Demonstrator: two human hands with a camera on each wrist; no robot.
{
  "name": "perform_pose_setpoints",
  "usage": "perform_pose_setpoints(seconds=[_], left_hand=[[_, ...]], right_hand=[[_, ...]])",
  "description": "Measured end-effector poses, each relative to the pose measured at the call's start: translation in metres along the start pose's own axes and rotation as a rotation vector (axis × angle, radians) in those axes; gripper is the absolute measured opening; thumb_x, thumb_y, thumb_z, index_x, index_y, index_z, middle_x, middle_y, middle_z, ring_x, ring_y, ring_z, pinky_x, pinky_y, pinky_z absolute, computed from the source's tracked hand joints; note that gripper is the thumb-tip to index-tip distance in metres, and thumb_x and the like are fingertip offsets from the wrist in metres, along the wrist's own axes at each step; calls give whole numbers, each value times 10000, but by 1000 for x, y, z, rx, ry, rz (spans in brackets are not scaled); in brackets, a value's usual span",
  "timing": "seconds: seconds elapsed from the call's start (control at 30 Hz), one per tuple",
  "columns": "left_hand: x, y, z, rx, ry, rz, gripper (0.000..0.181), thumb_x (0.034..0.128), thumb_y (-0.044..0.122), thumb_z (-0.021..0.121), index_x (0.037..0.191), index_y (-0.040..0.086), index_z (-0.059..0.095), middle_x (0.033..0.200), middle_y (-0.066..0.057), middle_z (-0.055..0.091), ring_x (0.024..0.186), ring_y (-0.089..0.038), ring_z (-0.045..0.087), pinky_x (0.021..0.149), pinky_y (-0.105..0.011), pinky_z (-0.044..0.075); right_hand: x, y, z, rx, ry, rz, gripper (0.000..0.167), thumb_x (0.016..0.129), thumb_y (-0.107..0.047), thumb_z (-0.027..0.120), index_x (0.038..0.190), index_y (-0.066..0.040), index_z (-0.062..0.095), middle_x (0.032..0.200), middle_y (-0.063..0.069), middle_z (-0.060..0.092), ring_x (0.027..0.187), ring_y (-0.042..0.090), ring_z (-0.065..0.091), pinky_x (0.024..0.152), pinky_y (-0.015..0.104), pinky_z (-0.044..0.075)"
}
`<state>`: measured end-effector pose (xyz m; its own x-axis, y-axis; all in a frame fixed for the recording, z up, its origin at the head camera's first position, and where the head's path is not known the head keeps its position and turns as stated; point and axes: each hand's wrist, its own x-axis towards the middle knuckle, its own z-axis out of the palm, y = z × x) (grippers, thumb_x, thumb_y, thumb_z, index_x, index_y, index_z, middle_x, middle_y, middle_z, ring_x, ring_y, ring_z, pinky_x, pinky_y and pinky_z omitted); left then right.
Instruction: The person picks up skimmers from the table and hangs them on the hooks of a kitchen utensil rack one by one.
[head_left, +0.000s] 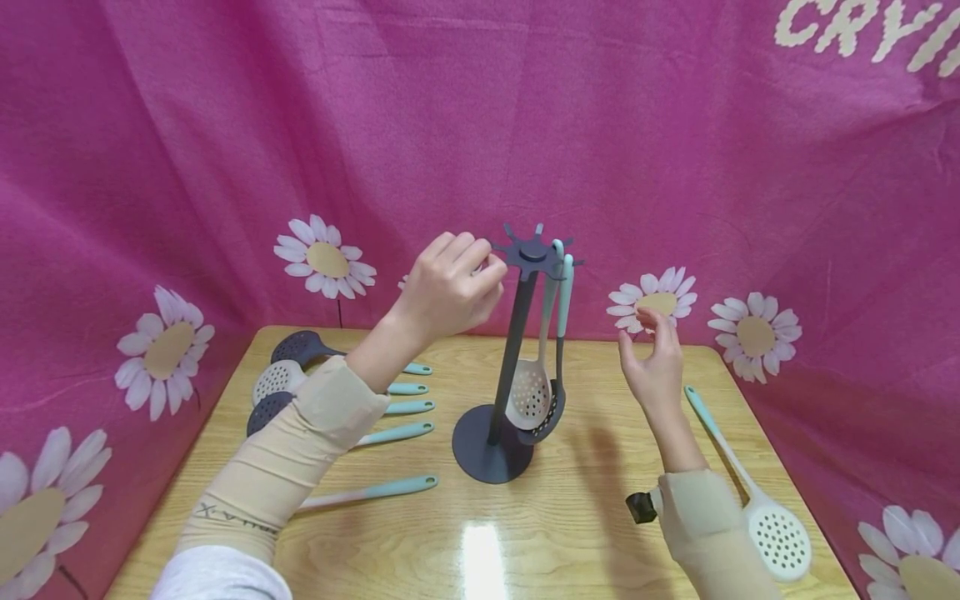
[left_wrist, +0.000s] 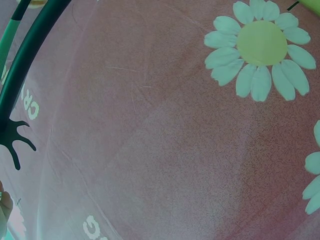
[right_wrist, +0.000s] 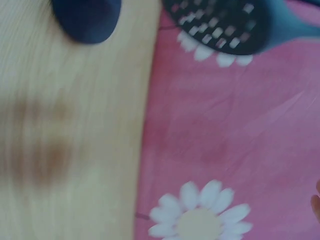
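A dark rack (head_left: 513,350) with hooks round its top stands on the table. My left hand (head_left: 453,283) has curled fingers and grips the rack's hooked top at its left side; the exact contact is hidden. Two teal-handled utensils hang on the rack's right side: a pale perforated spoon (head_left: 529,396) and a dark perforated utensil (head_left: 557,412) behind it. To the right of the rack, my right hand (head_left: 657,367) is raised with fingers parted and nothing held. The left wrist view shows the rack's hooks (left_wrist: 15,137); the right wrist view shows a dark perforated head (right_wrist: 220,22).
Several teal-handled utensils (head_left: 401,487) lie at the left of the wooden table (head_left: 405,550), partly behind my left arm. A pale slotted turner (head_left: 780,540) lies at the far right, beyond my right forearm. Pink cloth (head_left: 450,108) with daisies surrounds the table.
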<state>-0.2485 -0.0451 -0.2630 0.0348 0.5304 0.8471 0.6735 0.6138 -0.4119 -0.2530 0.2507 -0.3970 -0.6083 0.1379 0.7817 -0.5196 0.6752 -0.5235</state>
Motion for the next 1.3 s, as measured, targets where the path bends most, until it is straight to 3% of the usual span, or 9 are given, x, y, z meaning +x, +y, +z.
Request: perform_pose_setpoints(seconds=[0.17,0.53,0.7,0.87,1.07,1.3], left_hand=[[0,0,0,2,5,3,67,749,88,555,731,27,579,669,-91,509,591,-223,460,535,-305,375],[0,1,0,2,1,1,70,752,92,558,733,29,581,669,-91,510,593,-222,463,534,-304,376],[0,1,1,4,-1,2,67,747,91,569,733,27,582,668,-92,510,592,-222,461,535,-300,376],[0,1,1,3,-6,1,69,750,92,566,734,27,580,669,-91,513,594,-221,464,538,-300,379],[0,1,1,-2,-6,3,75,762,91,547,739,27,578,676,-89,513,600,-219,465,542,-304,380],[0,1,0,-4,-5,0,68,748,92,566,733,26,574,674,-93,510,598,-223,462,542,-309,382]], right_hand=[[-8,29,-5,-136,-31,70,381,764,21,624,1124,80,511,1055,245,538,1009,371,487,882,453,374],[-29,82,-30,-396,-188,368,416,834,-20,535,1234,42,441,1199,268,457,1121,438,418,923,530,339],[-41,104,-45,-461,-302,530,438,873,-46,463,1296,33,380,1275,284,398,1150,459,383,928,561,318],[-55,122,-60,-520,-390,631,486,874,-70,440,1326,59,317,1298,315,350,1165,487,348,942,575,298],[-72,132,-78,-548,-490,742,519,868,-63,414,1335,101,258,1265,360,303,1157,512,312,948,580,291],[-89,138,-89,-585,-593,800,517,841,-46,373,1310,144,263,1210,405,295,1099,552,325,932,588,298]])
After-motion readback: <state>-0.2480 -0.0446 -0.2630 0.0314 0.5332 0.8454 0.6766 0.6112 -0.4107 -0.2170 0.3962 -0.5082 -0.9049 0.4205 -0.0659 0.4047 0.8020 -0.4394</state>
